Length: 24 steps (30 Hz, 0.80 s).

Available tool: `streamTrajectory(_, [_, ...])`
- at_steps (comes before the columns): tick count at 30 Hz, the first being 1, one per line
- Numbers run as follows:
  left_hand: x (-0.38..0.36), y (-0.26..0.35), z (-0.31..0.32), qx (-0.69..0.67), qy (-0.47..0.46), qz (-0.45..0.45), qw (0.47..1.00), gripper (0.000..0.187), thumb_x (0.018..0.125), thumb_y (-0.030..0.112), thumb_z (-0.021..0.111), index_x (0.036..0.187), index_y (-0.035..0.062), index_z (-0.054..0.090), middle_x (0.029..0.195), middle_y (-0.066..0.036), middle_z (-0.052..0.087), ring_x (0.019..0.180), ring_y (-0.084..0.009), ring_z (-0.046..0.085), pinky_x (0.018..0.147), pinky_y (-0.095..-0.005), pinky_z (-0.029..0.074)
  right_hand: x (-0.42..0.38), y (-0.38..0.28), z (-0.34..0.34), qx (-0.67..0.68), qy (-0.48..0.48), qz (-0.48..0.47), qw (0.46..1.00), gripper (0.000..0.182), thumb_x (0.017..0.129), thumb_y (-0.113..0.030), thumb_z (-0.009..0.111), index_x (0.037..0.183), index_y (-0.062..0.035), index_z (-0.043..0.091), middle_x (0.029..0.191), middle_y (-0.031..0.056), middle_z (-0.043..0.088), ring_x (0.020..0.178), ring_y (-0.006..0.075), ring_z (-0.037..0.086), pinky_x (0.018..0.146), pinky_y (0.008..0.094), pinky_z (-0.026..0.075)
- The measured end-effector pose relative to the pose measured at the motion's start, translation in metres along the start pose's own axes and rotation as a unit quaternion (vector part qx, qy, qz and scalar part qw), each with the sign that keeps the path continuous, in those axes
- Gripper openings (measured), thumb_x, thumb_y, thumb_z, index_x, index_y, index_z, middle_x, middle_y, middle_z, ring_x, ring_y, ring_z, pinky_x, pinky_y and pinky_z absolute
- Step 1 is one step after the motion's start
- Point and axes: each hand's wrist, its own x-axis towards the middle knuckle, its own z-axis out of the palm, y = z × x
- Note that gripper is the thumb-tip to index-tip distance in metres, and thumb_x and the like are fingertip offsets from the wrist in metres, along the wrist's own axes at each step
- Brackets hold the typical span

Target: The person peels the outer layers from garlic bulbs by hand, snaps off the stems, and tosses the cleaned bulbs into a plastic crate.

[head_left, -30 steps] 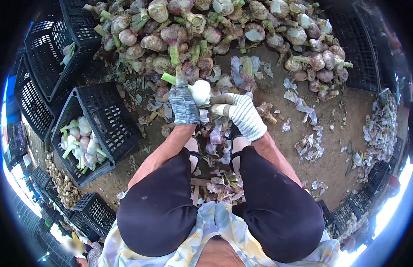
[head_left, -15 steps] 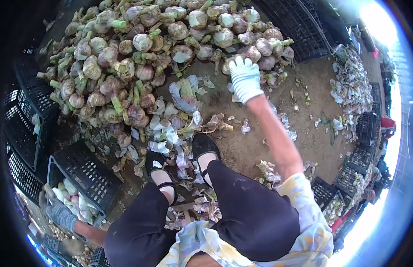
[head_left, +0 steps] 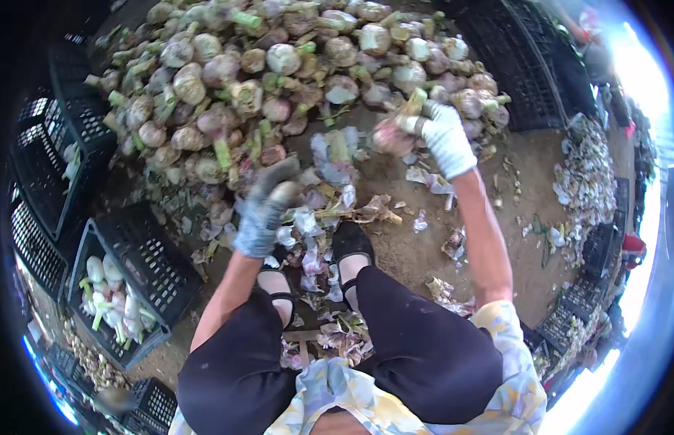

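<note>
My right hand (head_left: pixel 444 138), in a white striped glove, is closed around a garlic bulb (head_left: pixel 393 138) with purplish skin and a short cut stem. It is at the right front edge of a large heap of garlic (head_left: pixel 221 69). My left hand (head_left: pixel 263 210), in a greyish, dirtier glove, hovers above the peelings in front of the heap. Its thumb and fingers are apart, and nothing shows between them. To the lower left, a black crate (head_left: pixel 163 279) contains several pale, peeled garlic bulbs (head_left: pixel 108 290).
Dry garlic skins (head_left: pixel 308 239) litter the ground around my shoes (head_left: pixel 351 243). Black crates (head_left: pixel 50 174) stand on the left, and another black crate (head_left: pixel 522 65) is beyond the heap at right. A pile of peelings (head_left: pixel 585 174) lies farther right.
My right hand has lifted a garlic bulb from the heap's edge. My left hand has moved from the crate at lower left to the front of the heap.
</note>
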Motion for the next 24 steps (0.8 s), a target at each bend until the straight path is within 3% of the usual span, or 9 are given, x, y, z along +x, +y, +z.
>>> streamTrajectory(2, [0.005,-0.014,0.016,0.056,-0.027,0.097,0.993,0.059,0.078,0.022,0.065,0.128,0.0043,0.039,0.118,-0.008,0.05,0.106,-0.0171,0.05,0.086,-0.03,0.046,-0.019,0.007,0.054,0.142,-0.108,-0.08,0.981,0.025,0.074,-0.018,0.066,0.092,-0.0011,0.064,0.081,0.0058,0.064,0.074,0.0132,0.06,0.067,0.0234,0.048])
streamTrajectory(4, [0.001,-0.014,0.02,-0.079,-0.057,0.058,0.994,0.066,0.072,0.011,0.071,0.129,0.005,0.037,0.122,-0.007,0.046,0.108,-0.0178,0.048,0.091,-0.0303,0.042,-0.041,0.007,0.104,0.311,-0.181,0.039,0.932,0.027,0.077,-0.02,0.064,0.099,-0.0034,0.062,0.08,0.0031,0.063,0.073,0.0105,0.058,0.062,0.022,0.047])
streamTrajectory(6, [-0.007,-0.005,0.012,-0.068,-0.023,0.047,0.996,0.068,0.068,0.008,0.074,0.126,0.0042,0.038,0.122,-0.007,0.046,0.108,-0.0178,0.048,0.093,-0.0302,0.04,-0.034,0.037,0.136,0.401,-0.171,0.047,0.899,0.028,0.08,-0.023,0.063,0.1,-0.0037,0.062,0.081,0.0024,0.063,0.071,0.0081,0.056,0.056,0.0222,0.046])
streamTrajectory(10, [-0.02,-0.009,0.005,0.235,0.002,0.215,0.948,0.065,0.066,0.017,0.076,0.121,0.0058,0.043,0.116,-0.007,0.049,0.107,-0.0191,0.047,0.095,-0.032,0.038,-0.05,0.032,0.16,0.39,-0.131,0.027,0.911,0.029,0.078,-0.024,0.067,0.098,-0.0036,0.063,0.088,0.0017,0.062,0.072,0.0098,0.056,0.063,0.0258,0.048])
streamTrajectory(13, [-0.025,-0.011,0.007,0.226,0.018,0.199,0.953,0.067,0.066,0.018,0.076,0.122,0.0054,0.042,0.116,-0.008,0.049,0.106,-0.0187,0.048,0.094,-0.0315,0.039,-0.053,0.032,0.158,0.35,-0.129,0.005,0.928,0.026,0.077,-0.021,0.068,0.096,-0.003,0.064,0.085,0.0015,0.063,0.073,0.011,0.057,0.067,0.0265,0.048])
streamTrajectory(18, [-0.024,-0.019,0.0,-0.011,0.011,0.078,0.997,0.071,0.068,0.029,0.075,0.124,0.0023,0.041,0.115,-0.009,0.05,0.103,-0.0191,0.051,0.091,-0.0298,0.042,-0.054,0.038,0.156,0.342,-0.156,0.041,0.926,0.024,0.078,-0.016,0.066,0.098,-0.0022,0.063,0.083,0.0015,0.063,0.071,0.0093,0.058,0.063,0.0234,0.048])
streamTrajectory(19, [-0.024,-0.013,-0.004,-0.137,-0.007,0.033,0.99,0.069,0.07,0.028,0.073,0.125,0.0015,0.041,0.113,-0.01,0.052,0.099,-0.0181,0.054,0.087,-0.0284,0.045,-0.06,0.032,0.156,0.378,-0.153,0.022,0.913,0.025,0.079,-0.011,0.063,0.102,-0.0012,0.061,0.085,0.0027,0.063,0.067,0.0092,0.058,0.06,0.0226,0.048])
streamTrajectory(23, [-0.02,-0.014,-0.014,-0.189,-0.028,0.023,0.981,0.06,0.073,0.024,0.069,0.122,0.0022,0.043,0.114,-0.011,0.052,0.101,-0.021,0.054,0.088,-0.0329,0.045,-0.055,0.043,0.153,0.44,-0.21,0.065,0.871,0.032,0.078,-0.006,0.061,0.109,0.0012,0.056,0.089,0.005,0.063,0.068,0.0105,0.06,0.057,0.0215,0.05])
streamTrajectory(24, [-0.021,-0.009,-0.013,-0.119,-0.004,0.032,0.992,0.06,0.072,0.022,0.07,0.122,0.0026,0.043,0.114,-0.01,0.052,0.101,-0.0205,0.053,0.089,-0.0324,0.045,-0.055,0.04,0.151,0.44,-0.209,0.066,0.871,0.032,0.078,-0.006,0.061,0.109,0.0012,0.056,0.089,0.005,0.063,0.068,0.0105,0.06,0.057,0.0215,0.05])
